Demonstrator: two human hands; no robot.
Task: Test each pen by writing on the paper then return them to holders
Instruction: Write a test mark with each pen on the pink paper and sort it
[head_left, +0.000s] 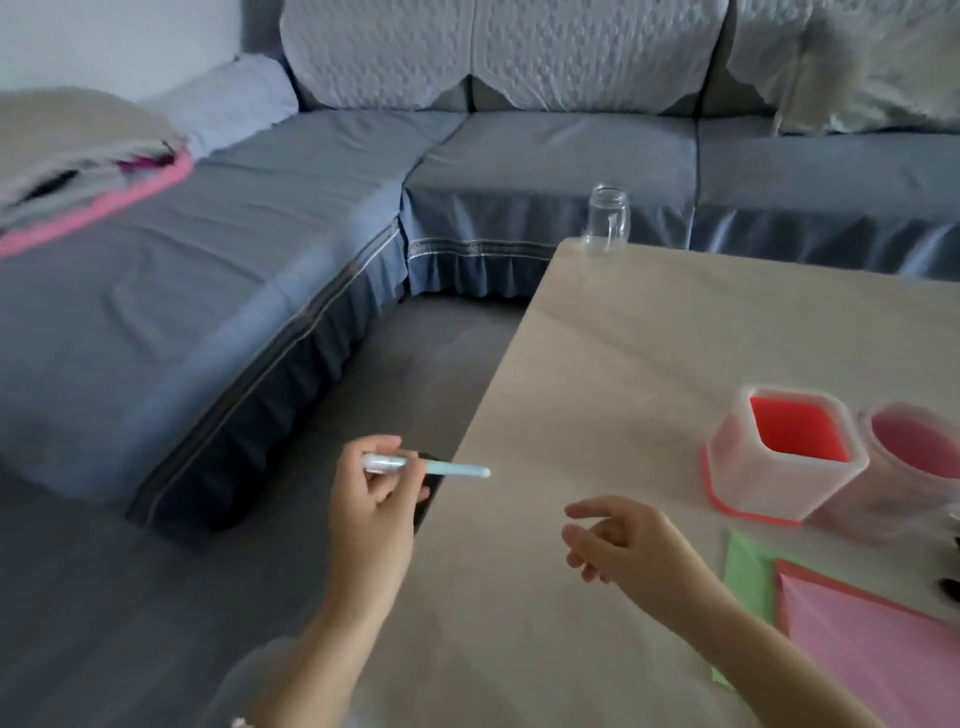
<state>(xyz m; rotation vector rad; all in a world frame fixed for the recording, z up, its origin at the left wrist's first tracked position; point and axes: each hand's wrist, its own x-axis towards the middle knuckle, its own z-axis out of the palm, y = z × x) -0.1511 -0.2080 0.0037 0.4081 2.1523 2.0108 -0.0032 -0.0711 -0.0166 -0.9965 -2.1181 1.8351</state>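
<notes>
At lower centre, just off the table's left edge: left hand pinching a light-blue pen between thumb and fingertips, wrist raised, forearm rising from the bottom of the frame. Pen held nearly level, far end pointing right and crossing over the table edge; near end tucked into the curled fingers. Behind the left hand, a dark flat object, mostly hidden, kind not discernible.

Right of it, over the tabletop: right hand empty, fingers loosely spread and slightly curled, palm turned left toward the pen, well apart from it; forearm entering from the lower right corner.

Between the two hands and beyond them: bare pale tabletop, wide open room up to the far edge. Left of the table: grey floor, then a blue-grey covered sofa wrapping the corner.

At right, near the table's right side: square translucent holder with red-orange interior, nothing visible inside; touching or just beside it, a round pink holder, blurred, contents not discernible. Below the holders: pink paper lying over a green sheet, partly cut off by the frame. At the far left corner of the table: clear glass jar, upright, empty.
</notes>
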